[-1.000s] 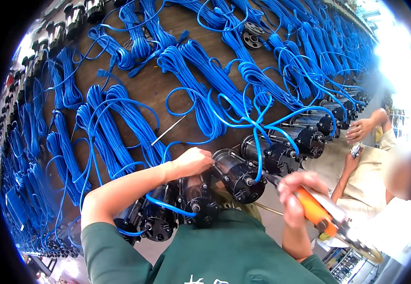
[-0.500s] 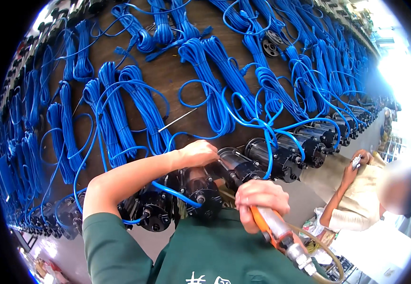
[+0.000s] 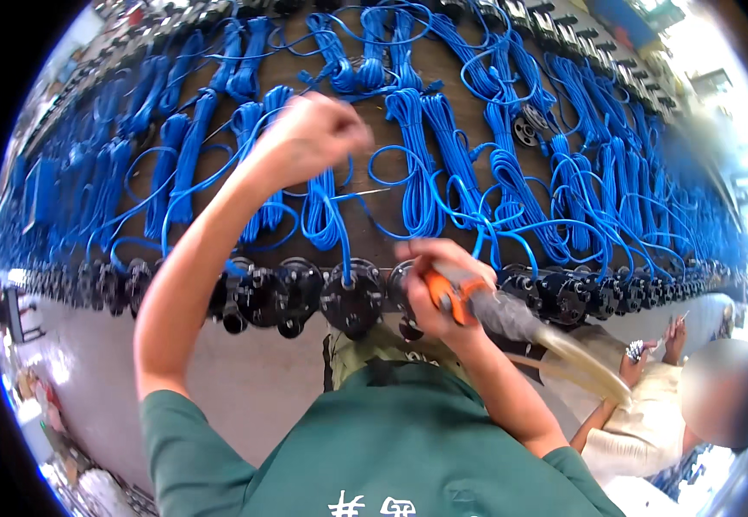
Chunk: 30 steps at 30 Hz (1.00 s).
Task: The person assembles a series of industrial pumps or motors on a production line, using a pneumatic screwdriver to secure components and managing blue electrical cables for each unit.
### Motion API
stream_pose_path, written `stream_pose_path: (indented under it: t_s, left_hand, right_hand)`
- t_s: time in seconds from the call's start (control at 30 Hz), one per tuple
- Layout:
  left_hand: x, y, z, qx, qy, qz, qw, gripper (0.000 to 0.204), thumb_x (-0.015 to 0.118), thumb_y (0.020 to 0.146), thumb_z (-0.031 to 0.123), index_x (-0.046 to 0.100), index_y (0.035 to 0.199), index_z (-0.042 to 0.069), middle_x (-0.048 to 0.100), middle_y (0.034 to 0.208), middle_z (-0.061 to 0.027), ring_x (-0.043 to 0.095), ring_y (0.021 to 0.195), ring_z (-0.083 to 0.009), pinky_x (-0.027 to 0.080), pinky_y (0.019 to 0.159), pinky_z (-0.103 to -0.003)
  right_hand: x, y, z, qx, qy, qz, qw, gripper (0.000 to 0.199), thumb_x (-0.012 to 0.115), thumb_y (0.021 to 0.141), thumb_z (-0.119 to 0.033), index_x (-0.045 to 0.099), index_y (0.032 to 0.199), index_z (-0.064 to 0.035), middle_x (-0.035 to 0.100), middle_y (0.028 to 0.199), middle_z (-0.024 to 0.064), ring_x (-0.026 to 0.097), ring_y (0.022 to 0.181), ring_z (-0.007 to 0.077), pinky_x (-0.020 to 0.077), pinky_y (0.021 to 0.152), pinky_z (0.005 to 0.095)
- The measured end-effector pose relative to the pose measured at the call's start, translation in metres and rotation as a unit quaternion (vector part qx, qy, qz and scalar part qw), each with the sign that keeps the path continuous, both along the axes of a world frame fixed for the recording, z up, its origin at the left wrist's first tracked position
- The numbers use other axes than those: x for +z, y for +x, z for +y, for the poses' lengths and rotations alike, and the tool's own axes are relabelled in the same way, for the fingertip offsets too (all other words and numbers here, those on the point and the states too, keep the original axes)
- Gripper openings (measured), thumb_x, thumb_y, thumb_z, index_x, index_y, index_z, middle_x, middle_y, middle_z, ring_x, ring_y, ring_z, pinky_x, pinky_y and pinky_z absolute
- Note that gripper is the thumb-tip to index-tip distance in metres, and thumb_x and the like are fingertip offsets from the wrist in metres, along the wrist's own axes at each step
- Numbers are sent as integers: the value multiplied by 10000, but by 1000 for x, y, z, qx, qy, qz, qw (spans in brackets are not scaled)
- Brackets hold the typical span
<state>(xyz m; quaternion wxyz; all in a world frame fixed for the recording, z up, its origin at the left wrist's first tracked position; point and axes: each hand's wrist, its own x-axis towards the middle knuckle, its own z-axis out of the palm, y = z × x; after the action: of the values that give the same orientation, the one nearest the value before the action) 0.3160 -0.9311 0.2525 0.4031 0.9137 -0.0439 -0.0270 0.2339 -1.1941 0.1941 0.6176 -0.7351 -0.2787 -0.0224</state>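
Note:
My left hand (image 3: 322,129) is raised over the bundled blue cables (image 3: 257,121) on the brown tabletop. Motion smears its fingers, so what they hold, if anything, does not show. My right hand (image 3: 425,302) is wrapped round an orange and grey air tool (image 3: 501,312), just above the table's near edge. A pale hose (image 3: 585,366) trails from the tool toward the lower right. Below and left of that hand is a black cylindrical unit (image 3: 352,297) with a blue cable coming out of it. The tool's working tip cannot be made out.
Similar black units (image 3: 257,293) line the near edge in a long row, and another row (image 3: 555,30) runs along the far edge. A black round part (image 3: 530,127) lies among the cables. At the right, a co-worker in a beige shirt (image 3: 636,422) handles small metal parts (image 3: 636,350).
My left hand has lifted off the units and swung up and left over the cables. My right hand has carried the air tool upward and inward. The whole view has tilted.

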Motion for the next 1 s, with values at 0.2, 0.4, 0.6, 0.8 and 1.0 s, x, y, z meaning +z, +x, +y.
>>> stream_pose_path:
  t_s: [0.2, 0.4, 0.6, 0.8, 1.0]
  left_hand:
    - [-21, -212, -128, 293, -96, -552, 775, 140, 484, 1017, 135, 520, 933, 29, 588, 867, -99, 518, 716, -193, 419, 656, -322]
    - [-179, -264, -269, 270, -52, -195, 941, 165, 585, 959, 163, 652, 1025, 28, 666, 881, -131, 626, 882, -332, 487, 829, -424]
    - [-238, -246, -316, 323, -608, 128, 714, 270, 500, 1050, 258, 629, 1042, 21, 667, 751, -97, 662, 704, -287, 551, 675, -440]
    - [-251, -199, -334, 387, -870, 63, 300, 211, 478, 1036, 180, 620, 1013, 27, 696, 901, -130, 692, 883, -305, 552, 888, -462]
    - [-261, -195, -346, 356, -900, 12, 251, 153, 478, 1030, 163, 589, 986, 67, 699, 924, -115, 687, 905, -290, 533, 885, -432]
  right_hand:
    - [48, -15, -27, 109, 220, 124, 962, 524, 633, 828, -5, 553, 1346, 6, 687, 1154, 225, 628, 690, 107, 529, 647, 241]
    - [99, -66, -122, 152, 274, -26, 949, 529, 585, 834, 5, 437, 1341, -28, 610, 1107, 259, 599, 600, 171, 539, 625, 329]
    - [83, -61, -136, 151, 257, -6, 955, 469, 551, 817, 11, 473, 1278, 42, 629, 1042, 260, 599, 614, 165, 537, 629, 322]
    - [48, -60, -128, 100, 187, 31, 977, 485, 556, 797, 41, 477, 1275, 57, 646, 1037, 234, 598, 615, 162, 530, 630, 318]
    - [31, -55, -119, 107, 134, 25, 985, 479, 567, 810, -27, 513, 1274, 74, 649, 1066, 209, 578, 637, 130, 531, 617, 305]
